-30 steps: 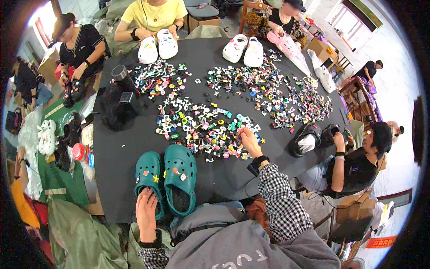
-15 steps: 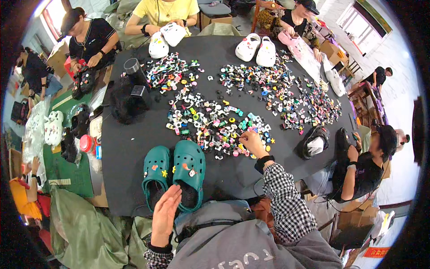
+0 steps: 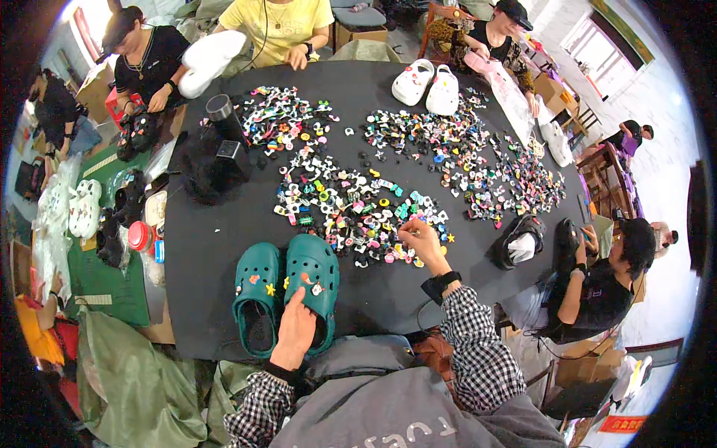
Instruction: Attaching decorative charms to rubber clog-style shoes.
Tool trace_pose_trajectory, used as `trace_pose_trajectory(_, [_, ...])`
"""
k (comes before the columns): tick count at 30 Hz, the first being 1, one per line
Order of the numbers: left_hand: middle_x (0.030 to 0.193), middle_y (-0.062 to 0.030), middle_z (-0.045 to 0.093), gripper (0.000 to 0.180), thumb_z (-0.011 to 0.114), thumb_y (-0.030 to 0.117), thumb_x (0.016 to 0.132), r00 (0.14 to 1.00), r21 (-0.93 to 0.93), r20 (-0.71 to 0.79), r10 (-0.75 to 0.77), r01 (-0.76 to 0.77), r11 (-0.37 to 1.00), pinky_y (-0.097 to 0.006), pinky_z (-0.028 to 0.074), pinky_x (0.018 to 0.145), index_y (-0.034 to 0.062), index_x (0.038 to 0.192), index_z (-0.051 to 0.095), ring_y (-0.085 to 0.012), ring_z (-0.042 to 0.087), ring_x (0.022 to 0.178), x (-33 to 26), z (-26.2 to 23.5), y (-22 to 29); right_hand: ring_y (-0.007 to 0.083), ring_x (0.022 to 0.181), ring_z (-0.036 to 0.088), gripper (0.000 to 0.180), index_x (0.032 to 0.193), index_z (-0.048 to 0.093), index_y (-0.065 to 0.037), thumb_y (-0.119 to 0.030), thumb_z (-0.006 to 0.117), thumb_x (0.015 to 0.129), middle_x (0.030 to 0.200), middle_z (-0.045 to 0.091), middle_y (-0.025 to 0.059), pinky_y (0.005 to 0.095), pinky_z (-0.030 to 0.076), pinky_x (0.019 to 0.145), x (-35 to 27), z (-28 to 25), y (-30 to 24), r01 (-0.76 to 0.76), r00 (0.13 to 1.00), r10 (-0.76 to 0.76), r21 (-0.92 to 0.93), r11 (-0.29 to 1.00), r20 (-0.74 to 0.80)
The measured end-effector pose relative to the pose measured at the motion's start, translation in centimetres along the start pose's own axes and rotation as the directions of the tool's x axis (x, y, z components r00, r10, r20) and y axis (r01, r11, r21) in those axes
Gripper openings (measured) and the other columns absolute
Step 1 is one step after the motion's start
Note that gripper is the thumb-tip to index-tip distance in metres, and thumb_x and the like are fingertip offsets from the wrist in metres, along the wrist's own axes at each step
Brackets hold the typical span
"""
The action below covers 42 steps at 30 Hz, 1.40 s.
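Two green clogs stand side by side on the black table, toes pointing away from me. Small shoe charms sit on the left clog and on the right clog. My left hand grips the inner side of the right clog near its opening, its fingertips partly hidden. Over the near edge of a heap of colourful shoe charms, my right hand has thumb and fingers pinched together. What lies between those fingertips is too small to make out.
More charm heaps spread across the table. White clogs stand at the far edge, a black clog at the right. A dark cylinder stands far left. Several people sit around, one close on the right.
My left hand has moved up from the clogs' heels and closed on the right clog. My right hand stays by the charms. Across the table, a person has swung white clogs to the left.
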<state>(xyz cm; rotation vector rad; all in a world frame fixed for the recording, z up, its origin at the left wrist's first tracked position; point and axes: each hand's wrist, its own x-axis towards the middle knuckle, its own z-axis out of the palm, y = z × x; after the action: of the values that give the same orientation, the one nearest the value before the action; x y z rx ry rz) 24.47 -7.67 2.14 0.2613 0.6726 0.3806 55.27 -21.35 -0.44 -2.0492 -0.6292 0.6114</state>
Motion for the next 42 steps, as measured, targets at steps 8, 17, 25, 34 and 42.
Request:
trace_pose_trajectory(8, [0.126,-0.0060,0.053,0.037,0.055,0.021,0.094,0.991,0.087,-0.049,0.123,-0.118,0.989,-0.036,0.041,0.099,0.0063,0.128,0.050,-0.0201,0.052,0.114,2.8,-2.5,-1.3,0.0118,0.080,0.060,0.013,0.095,0.063,-0.002,-0.008,0.063,0.084,0.087,0.062,0.0033,0.0267,0.050,0.072,-3.5,5.6,-8.8,0.041,0.889,-0.182,0.324,0.945,0.419])
trace_pose_trajectory(17, [0.121,-0.0046,0.056,0.035,0.057,0.022,0.093,0.992,-0.028,-0.048,0.116,-0.118,0.993,-0.036,0.043,0.097,0.0060,0.124,0.052,-0.0185,0.055,0.109,1.8,-0.7,-1.1,0.0109,0.079,0.061,0.015,0.096,0.063,0.001,-0.005,0.065,0.083,0.087,0.064,0.0030,0.0265,0.050,0.073,-2.7,13.2,-11.2,0.310,0.821,-0.391,0.250,0.917,0.417])
trace_pose_trajectory(25, [0.114,-0.0037,0.060,0.028,0.061,0.015,0.090,0.985,-0.033,-0.142,0.101,-0.107,0.994,-0.034,0.048,0.089,0.0062,0.116,0.058,-0.0179,0.059,0.102,1.9,-0.5,-1.2,0.0162,0.078,0.062,0.016,0.093,0.064,0.000,-0.004,0.067,0.078,0.086,0.063,0.0092,0.0290,0.051,0.072,-2.3,13.8,-12.3,0.522,0.777,-0.493,0.035,0.852,0.392])
trace_pose_trajectory(34, [0.110,-0.0070,0.061,0.028,0.059,0.009,0.088,0.982,0.005,-0.167,0.083,-0.083,0.997,-0.035,0.049,0.088,0.0027,0.115,0.057,-0.0203,0.060,0.100,1.8,-0.2,-1.3,0.0244,0.067,0.062,0.018,0.082,0.061,-0.003,-0.014,0.072,0.072,0.071,0.063,0.0092,0.0358,0.049,0.063,0.0,13.0,-13.2,0.434,0.710,-0.381,0.058,0.899,0.592])
trace_pose_trajectory(42, [0.106,-0.0046,0.063,0.026,0.059,0.014,0.089,0.985,0.058,-0.137,0.104,-0.096,0.994,-0.030,0.048,0.083,0.0043,0.113,0.058,-0.0164,0.059,0.096,1.0,0.3,-1.0,0.0336,0.112,0.049,0.065,0.118,0.051,-0.010,-0.025,0.080,0.062,0.113,0.053,0.0185,0.0397,0.043,0.091,1.3,13.5,-13.6,0.632,0.723,-0.402,-0.303,0.713,0.562])
